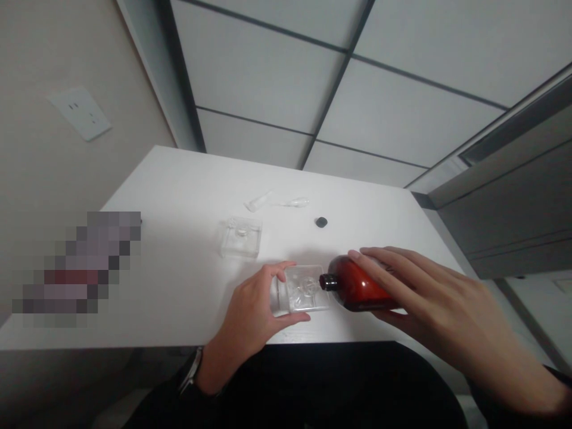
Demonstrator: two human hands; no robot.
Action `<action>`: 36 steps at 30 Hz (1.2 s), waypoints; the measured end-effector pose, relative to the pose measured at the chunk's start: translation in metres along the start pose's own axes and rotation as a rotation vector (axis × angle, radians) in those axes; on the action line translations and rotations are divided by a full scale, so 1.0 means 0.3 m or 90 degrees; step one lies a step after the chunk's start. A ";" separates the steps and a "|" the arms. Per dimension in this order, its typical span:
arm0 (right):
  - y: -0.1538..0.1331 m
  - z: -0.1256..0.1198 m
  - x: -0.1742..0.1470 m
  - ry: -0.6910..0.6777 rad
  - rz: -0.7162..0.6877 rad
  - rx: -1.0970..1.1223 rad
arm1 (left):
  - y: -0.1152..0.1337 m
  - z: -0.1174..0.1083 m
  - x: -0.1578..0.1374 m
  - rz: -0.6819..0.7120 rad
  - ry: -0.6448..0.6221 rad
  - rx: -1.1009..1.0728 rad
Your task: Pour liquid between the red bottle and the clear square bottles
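My right hand (438, 304) is wrapped round an amber-red bottle (364, 285) with a dark threaded neck. The bottle lies tilted almost level, its uncapped mouth pointing left over a clear square container (306, 289). Thumb and fingers of my left hand (257, 304) grip that container by its left side, near the table's front edge. Whether liquid runs from the bottle I cannot tell. Farther back and left stands a second clear square container (241, 238) with a small round opening on top. A small dark cap (321, 222) lies behind the bottle.
The white table (187, 202) carries two clear slender pieces, a left one (258, 201) and a right one (292, 203), toward its back. A pixelated object (84, 262) is at the left edge. A panelled partition (268, 77) rises behind; a wall socket (80, 113) is at left.
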State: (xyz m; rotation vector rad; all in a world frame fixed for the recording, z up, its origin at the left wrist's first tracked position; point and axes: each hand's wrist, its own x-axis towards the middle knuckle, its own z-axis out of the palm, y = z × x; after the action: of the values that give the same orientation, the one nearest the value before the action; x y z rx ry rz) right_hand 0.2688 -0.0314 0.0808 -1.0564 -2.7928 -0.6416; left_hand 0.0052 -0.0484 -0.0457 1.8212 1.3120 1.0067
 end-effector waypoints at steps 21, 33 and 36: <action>0.007 -0.012 -0.003 -0.016 -0.007 -0.007 | -0.002 -0.002 0.003 0.004 -0.004 0.008; 0.002 -0.028 0.003 -0.006 -0.001 -0.012 | -0.005 -0.003 0.004 -0.012 -0.009 0.002; 0.004 -0.027 0.004 -0.003 -0.006 -0.019 | -0.003 -0.004 0.004 -0.013 -0.006 -0.004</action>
State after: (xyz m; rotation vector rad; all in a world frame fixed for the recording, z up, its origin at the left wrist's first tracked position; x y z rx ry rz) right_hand 0.2682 -0.0333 0.0889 -1.0516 -2.8023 -0.6841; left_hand 0.0039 -0.0469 -0.0458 1.8018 1.3178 0.9886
